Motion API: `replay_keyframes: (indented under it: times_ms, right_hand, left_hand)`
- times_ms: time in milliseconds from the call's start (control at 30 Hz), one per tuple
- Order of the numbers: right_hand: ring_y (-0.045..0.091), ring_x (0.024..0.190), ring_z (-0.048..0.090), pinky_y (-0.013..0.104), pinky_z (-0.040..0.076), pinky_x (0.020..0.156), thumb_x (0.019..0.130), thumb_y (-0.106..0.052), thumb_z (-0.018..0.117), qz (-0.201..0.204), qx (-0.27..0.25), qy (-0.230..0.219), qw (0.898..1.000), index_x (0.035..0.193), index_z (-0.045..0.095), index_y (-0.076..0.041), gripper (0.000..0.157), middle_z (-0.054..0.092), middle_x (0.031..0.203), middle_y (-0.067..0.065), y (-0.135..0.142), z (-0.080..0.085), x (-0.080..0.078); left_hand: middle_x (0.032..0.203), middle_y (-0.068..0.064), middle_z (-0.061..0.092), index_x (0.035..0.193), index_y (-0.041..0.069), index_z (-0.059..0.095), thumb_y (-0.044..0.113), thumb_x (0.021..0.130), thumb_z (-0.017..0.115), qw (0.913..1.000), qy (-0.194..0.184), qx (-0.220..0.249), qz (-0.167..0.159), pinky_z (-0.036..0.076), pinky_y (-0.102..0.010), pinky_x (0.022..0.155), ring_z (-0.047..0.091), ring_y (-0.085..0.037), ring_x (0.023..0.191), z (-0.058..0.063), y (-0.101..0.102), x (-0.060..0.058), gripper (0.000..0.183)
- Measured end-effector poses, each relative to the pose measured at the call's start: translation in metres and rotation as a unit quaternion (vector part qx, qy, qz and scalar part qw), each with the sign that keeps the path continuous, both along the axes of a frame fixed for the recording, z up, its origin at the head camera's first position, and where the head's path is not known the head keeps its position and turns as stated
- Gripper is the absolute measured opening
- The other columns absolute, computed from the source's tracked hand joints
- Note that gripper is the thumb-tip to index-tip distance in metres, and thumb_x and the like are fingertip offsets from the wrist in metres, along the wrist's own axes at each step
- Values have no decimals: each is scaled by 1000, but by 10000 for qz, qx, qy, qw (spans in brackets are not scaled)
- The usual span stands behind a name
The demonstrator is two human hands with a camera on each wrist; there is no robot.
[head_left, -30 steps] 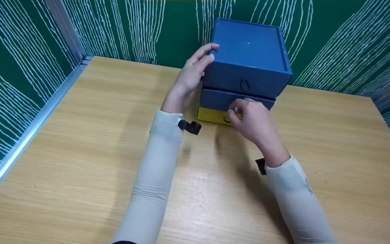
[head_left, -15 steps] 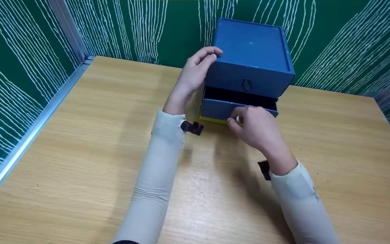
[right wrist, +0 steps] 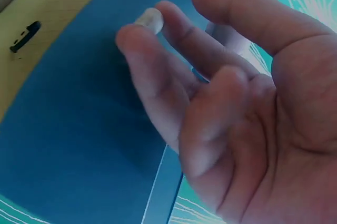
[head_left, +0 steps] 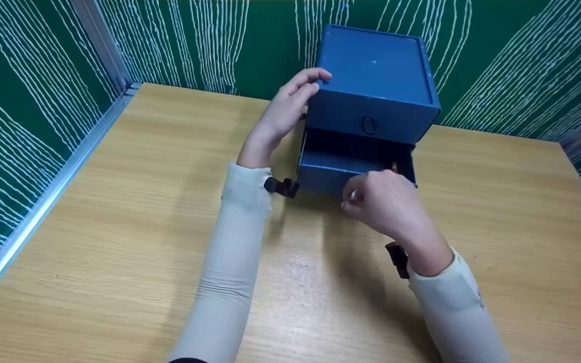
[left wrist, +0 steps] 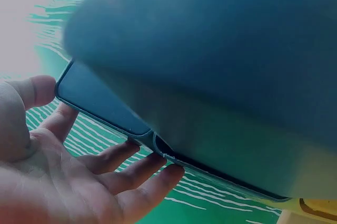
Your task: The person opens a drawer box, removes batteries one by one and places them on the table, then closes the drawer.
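Drawer [head_left: 321, 177] out beneath top drawer [head_left: 338, 116], blue cabinet [head_left: 374, 61] likely braced against the pull by spread left hand [head_left: 286, 107]; right hand [head_left: 389, 204] curled at drawer front (white piece [right wrist: 152, 20] seemingly pinched between 2 fingertips [right wrist: 138, 38]).

Blue boxy drawer unit [head_left: 373, 83] is standing on tan wooden counter [head_left: 134, 201], before green white-streaked wall [head_left: 265, 48]; blue rectangular lower drawer [head_left: 323, 179] is jutting fwd; bare L hand [head_left: 285, 110] is touching unit's L side, R hand [head_left: 389, 204] is fronting drawer.
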State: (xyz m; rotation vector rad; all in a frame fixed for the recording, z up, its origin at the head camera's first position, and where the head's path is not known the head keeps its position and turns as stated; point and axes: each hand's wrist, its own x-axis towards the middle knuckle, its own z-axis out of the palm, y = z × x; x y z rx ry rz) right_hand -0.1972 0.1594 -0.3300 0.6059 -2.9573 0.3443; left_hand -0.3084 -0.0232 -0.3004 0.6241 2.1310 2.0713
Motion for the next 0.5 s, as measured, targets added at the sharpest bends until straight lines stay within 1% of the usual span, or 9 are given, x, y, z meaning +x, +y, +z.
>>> replay_keyframes:
  times_ms: [233,500]
  right_hand:
    - [13,66,59,31,45,60,73,-21,68,-57,120,-499,9987,80,69,-18,8,67,75,-1,1,6,11]
    - [12,67,58,30,45,60,73,-23,68,-96,143,-644,9978,78,69,-20,6,67,75,-3,2,11,15]
  left_hand:
    - [131,9,36,115,20,49,20,94,34,10000,-71,-10,-18,33,-40,94,33,-12,118,1,1,-1,26]
    - [131,7,36,115,20,49,19,94,33,10000,-47,17,-65,33,-42,94,32,-12,118,0,0,-3,26]
